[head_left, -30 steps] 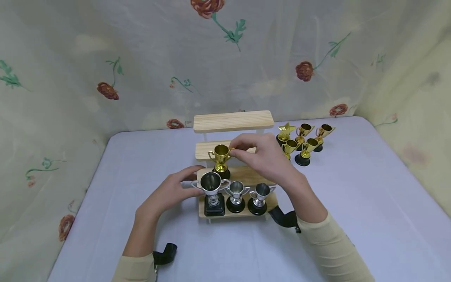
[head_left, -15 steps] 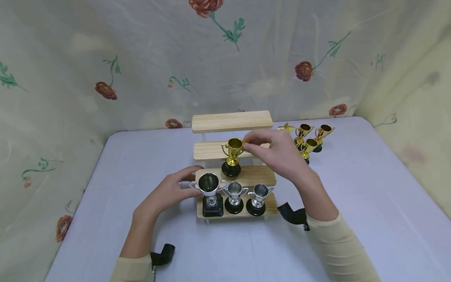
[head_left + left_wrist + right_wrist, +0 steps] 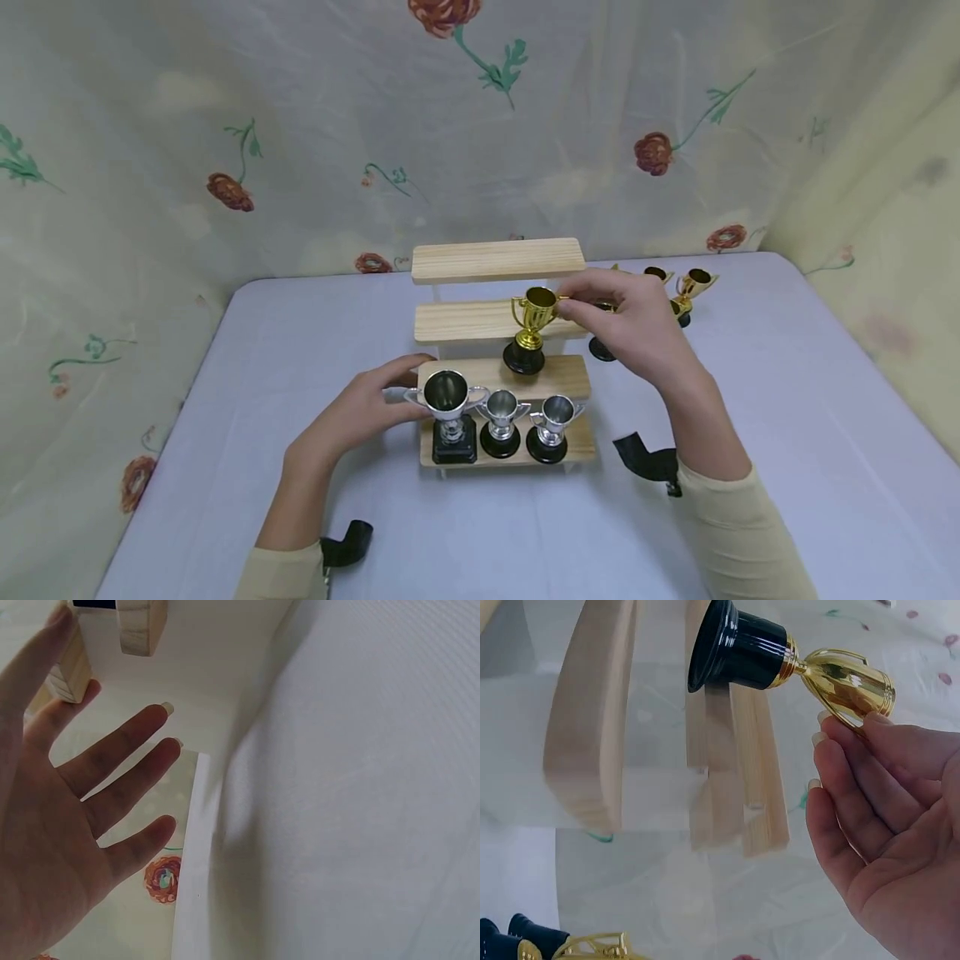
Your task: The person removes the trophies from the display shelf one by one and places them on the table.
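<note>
With thumb and fingertips my right hand (image 3: pixel 630 321) pinches a small gold trophy cup (image 3: pixel 538 310) by its right handle. The trophy's round black base overlaps the right part of the second-lowest board (image 3: pixel 487 380) of a wooden stepped shelf. My left hand (image 3: pixel 363 412) is at the shelf's left end. In the left wrist view its thumb and index finger (image 3: pixel 64 712) touch the board ends while the other fingers spread out straight. On the lowest board stand a large silver trophy (image 3: pixel 454 433) with a square base, then two smaller silver trophies (image 3: pixel 501 429) with round bases.
Above are two more boards, the upper middle one (image 3: pixel 457 323) and the top one (image 3: pixel 498 261). Several gold trophies (image 3: pixel 696 283) stand at the table's back right, partly hidden by my right hand. A flowered curtain (image 3: pixel 322 108) hangs behind the white table (image 3: pixel 465 542).
My right hand has moved the gold trophy rightward along the second-lowest board, from behind the large silver trophy toward the right end. The left hand has stayed at the shelf's left end.
</note>
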The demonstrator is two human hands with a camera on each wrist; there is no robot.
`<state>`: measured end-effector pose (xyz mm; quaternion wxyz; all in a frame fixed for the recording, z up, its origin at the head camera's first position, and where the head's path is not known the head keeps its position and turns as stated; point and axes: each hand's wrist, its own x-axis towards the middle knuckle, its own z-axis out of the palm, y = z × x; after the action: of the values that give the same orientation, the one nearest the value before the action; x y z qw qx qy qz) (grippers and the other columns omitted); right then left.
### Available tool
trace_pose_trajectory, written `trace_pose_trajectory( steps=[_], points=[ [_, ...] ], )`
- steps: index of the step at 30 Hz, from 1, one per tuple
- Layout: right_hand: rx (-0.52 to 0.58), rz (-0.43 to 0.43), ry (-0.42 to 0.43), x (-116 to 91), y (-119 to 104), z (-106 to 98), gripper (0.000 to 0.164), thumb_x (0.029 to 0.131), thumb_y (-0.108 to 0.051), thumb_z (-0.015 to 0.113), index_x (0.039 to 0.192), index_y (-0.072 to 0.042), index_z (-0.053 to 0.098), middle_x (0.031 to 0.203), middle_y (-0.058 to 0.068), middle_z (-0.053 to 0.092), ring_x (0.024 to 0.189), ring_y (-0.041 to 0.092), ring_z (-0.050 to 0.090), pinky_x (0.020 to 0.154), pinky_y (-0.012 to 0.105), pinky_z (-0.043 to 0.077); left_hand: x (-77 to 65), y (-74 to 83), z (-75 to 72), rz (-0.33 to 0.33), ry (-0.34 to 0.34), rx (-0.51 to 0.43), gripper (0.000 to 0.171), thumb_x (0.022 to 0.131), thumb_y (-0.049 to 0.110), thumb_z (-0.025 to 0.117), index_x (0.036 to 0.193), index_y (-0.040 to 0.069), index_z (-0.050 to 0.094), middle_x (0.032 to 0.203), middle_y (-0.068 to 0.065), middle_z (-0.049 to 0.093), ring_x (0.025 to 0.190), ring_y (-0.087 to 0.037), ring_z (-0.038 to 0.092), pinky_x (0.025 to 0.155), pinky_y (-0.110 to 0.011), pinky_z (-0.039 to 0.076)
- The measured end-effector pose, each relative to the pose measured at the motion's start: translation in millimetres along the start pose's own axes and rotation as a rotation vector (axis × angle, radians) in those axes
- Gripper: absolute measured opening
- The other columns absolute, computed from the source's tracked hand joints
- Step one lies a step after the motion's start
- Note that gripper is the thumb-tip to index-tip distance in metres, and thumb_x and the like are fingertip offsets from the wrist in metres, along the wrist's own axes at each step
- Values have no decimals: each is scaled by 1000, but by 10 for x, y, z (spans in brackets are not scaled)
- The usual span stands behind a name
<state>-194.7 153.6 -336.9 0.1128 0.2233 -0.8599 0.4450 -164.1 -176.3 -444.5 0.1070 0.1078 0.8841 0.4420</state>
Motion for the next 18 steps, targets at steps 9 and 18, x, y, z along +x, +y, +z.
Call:
trace_pose_trajectory(
  steps=[9,18],
  points=[
    [16,-22,32,-26,74,-41,6,90,-11,73,96,-11,76,92,4,73,74,9,61,66,20,49,-10,9,7,-10,3,6,57,80,45,80,128,54,53,123,12,67,121,-14,60,106,-58,41],
    [-2,33,50,-72,88,-135,8,91,-12,72,97,-12,76,95,5,73,77,10,64,66,20,49,-4,-1,9,-14,0,9,57,80,47,80,130,53,53,123,11,66,121,-15,59,105,-58,41]
  ],
)
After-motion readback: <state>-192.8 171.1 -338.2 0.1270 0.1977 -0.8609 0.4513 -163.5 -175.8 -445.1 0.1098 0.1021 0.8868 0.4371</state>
